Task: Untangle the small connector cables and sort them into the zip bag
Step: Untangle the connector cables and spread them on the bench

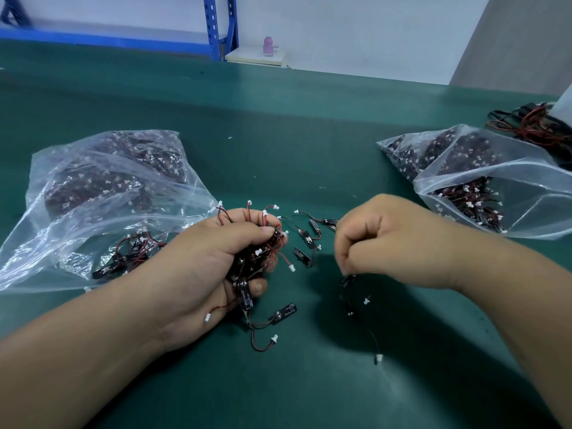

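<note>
While the left hand [198, 267] curls its fingers and thumb round a tangled bundle of connector cables [260, 252], the right hand [387, 239] is held just right of that bundle with its fingers drawn in tight. The left grip is closed on the bundle. Red and black wires with small white plugs stick out above the knuckles, and a few black strips on thin leads trail below the bundle onto the green worktop [309, 134].

The right grip is a narrow pinch on a single cable [348, 280], held by its black strip at the fingertips. Its thin dark lead runs down to a white plug, lower right of the bundle. Some loose cables [306, 239] lie on the worktop between the bundle and the right hand.

Just left of the bundle lies the left zip bag [93, 181], clear and bulging with dark cables, a few of them near its edge beside the left hand. Well right of the bundle, beyond the right hand, the right zip bag [495, 187] lies with its mouth gaping and cables inside.

Farther right of the bundle, past that bag, sits a heap of red and black wires [532, 125]. Far behind the bundle, off the worktop, stand a blue rack [216, 26] and a pink bottle [268, 46].
</note>
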`<move>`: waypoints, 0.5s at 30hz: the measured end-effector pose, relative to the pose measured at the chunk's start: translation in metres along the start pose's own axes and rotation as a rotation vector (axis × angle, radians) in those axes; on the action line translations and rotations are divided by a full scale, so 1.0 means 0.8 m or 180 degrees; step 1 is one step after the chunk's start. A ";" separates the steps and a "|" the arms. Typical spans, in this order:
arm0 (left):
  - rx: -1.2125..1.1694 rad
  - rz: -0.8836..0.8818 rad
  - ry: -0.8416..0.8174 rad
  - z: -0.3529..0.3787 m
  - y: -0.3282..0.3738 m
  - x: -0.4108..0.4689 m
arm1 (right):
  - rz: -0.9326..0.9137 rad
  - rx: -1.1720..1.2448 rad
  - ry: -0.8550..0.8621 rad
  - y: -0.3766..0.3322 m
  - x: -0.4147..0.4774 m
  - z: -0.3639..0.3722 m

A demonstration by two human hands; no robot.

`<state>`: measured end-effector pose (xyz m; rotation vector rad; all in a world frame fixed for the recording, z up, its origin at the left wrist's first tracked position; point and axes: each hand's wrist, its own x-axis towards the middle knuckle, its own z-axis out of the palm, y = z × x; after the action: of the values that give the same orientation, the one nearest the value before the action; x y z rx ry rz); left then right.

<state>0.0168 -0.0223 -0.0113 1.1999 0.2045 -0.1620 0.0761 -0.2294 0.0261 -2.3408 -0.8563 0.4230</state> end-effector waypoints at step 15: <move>0.0004 0.0002 -0.0070 -0.003 -0.002 0.003 | -0.0102 -0.1595 0.0265 -0.003 0.008 0.024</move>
<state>0.0184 -0.0208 -0.0141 1.1989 0.1847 -0.1748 0.0708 -0.2154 0.0122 -2.7681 -1.0521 0.0986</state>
